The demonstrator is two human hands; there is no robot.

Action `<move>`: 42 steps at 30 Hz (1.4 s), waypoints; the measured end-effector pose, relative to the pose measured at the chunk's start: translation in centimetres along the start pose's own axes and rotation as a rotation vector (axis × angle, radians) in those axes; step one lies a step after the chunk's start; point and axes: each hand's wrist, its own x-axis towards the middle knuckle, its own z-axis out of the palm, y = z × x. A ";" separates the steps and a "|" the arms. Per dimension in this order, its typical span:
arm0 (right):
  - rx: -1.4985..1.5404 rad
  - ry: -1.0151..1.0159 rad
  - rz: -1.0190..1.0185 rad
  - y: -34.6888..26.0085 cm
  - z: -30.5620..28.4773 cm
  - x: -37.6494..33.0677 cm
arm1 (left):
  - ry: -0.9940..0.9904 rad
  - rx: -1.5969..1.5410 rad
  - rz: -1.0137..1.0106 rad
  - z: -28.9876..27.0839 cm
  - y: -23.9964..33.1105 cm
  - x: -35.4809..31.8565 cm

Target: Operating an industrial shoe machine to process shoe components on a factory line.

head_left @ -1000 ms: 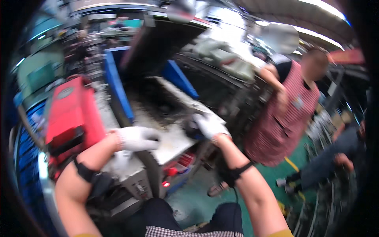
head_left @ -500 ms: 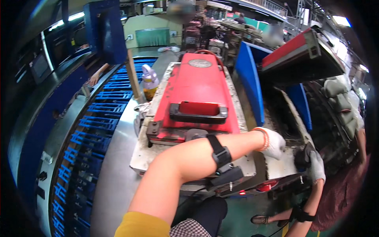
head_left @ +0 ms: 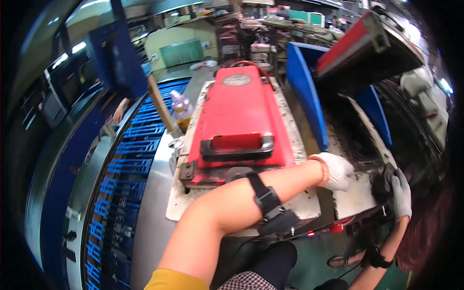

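My left hand (head_left: 337,171), in a white knit glove with an orange cuff, reaches across to the front of the right-hand press bed (head_left: 355,197). Its fingers are curled closed over that pale, worn surface, and whatever they hold is hidden. At the bed's right front corner, my right hand (head_left: 401,195), also gloved, has its fingers against a dark rounded piece (head_left: 384,182) and appears to grip it. Left of my hands sits a closed red press lid (head_left: 235,113) with a black handle (head_left: 237,149). Above the right bed a second red lid (head_left: 348,47) stands raised.
Blue side panels (head_left: 307,92) flank the right bed. On the left runs a conveyor with blue slats (head_left: 129,166), beside a wooden post (head_left: 162,104) and a lilac bottle (head_left: 181,107). Another person's hand (head_left: 119,113) shows beyond it; someone in dark red clothing (head_left: 427,232) stands at right.
The view has shifted and tilted slightly. Both gloved hands stay at the front of the right bed, the left still curled and the right still at the dark piece.
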 end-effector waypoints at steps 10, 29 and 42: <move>-0.463 0.407 -0.049 -8.9 1.7 -4.5 | 0.183 -0.092 -0.028 -5.0 1.6 -2.4; 0.422 -1.000 0.057 -21.5 23.5 -13.5 | 0.786 0.517 -0.232 -6.7 -0.5 -26.1; 0.507 -0.738 -0.465 -22.2 24.9 -22.2 | 0.560 0.473 -0.197 -5.1 -2.6 -24.1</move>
